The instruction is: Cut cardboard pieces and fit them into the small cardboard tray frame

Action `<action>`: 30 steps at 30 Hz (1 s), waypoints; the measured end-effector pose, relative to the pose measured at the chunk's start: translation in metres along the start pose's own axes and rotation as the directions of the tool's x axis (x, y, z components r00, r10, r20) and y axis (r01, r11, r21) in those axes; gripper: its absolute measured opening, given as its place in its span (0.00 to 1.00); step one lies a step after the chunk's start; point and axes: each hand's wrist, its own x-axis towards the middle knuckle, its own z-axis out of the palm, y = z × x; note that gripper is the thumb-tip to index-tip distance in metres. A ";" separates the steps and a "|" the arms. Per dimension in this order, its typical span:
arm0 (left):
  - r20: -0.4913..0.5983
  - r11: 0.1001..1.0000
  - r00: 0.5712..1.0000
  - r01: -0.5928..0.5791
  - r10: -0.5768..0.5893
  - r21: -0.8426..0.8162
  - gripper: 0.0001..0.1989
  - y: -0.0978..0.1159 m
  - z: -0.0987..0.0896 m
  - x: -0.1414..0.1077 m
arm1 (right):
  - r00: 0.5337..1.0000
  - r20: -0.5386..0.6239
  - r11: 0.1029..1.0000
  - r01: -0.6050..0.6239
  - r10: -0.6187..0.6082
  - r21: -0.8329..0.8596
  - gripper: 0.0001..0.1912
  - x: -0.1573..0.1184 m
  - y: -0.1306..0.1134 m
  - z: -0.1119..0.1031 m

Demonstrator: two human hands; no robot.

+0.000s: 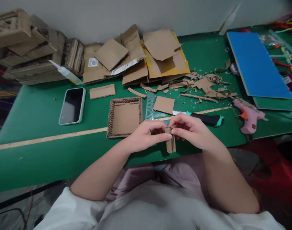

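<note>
Near the table's front edge, my left hand (pixel 149 134) and my right hand (pixel 189 129) pinch the upper end of some narrow cardboard strips (pixel 169 145), one from each side. The strips hang upright, close together, their lower ends sticking out below my fingers. Just left of my left hand lies a shallow square cardboard tray (pixel 125 118) with corrugated walls. A square cardboard piece (pixel 164 104) rests beyond my fingertips, partly over a clear green ruler (pixel 150 105). Beside my right hand is a knife with a black and teal handle (pixel 208 119).
Cardboard scraps (pixel 205 85) litter the back right, near a pink glue gun (pixel 250 115) and a blue board (pixel 258 64). A phone (pixel 72 106), a small cardboard rectangle (pixel 102 91), a glue bottle (pixel 67 74) and stacked cardboard (pixel 37 51) are on the left. Flattened cardboard (pixel 133 54) lies behind.
</note>
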 end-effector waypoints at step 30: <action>-0.148 0.989 0.985 -0.100 0.083 -0.105 0.13 -0.004 0.011 -0.004 | 1.000 -0.011 0.963 -0.012 0.015 0.270 0.10 0.004 0.005 0.010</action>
